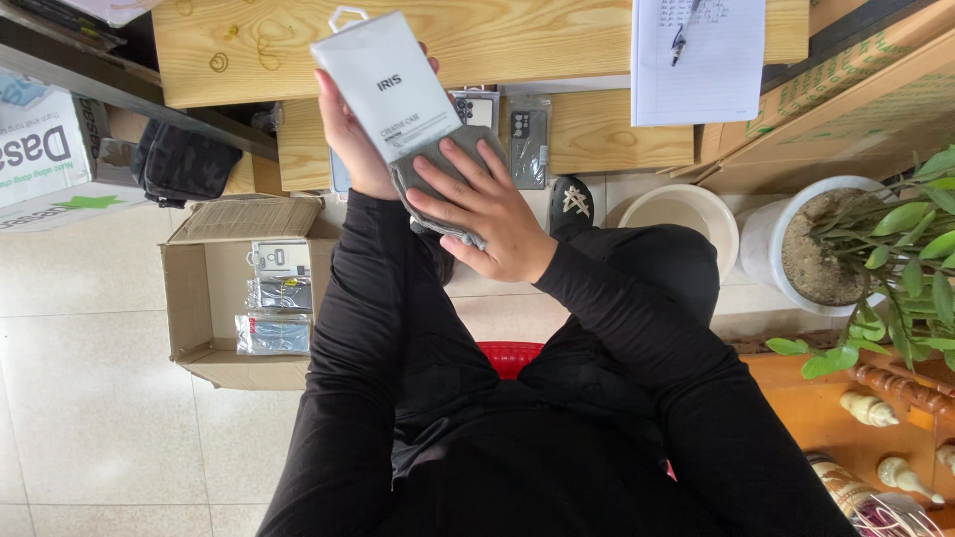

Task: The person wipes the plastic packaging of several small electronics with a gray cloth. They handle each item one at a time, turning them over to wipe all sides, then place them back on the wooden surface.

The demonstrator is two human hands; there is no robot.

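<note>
Holding a white packet (383, 85) up from behind, the left hand (348, 139) grips while the right hand (492, 214) presses a grey cloth (438, 164) on it; the packet could slip under too hard a wipe.

To your left you see an open cardboard box (189, 298) with packaged items (274, 333), ahead a wooden bench (597, 129) with a paper sheet (696, 70), and right a potted plant (895, 249).
</note>
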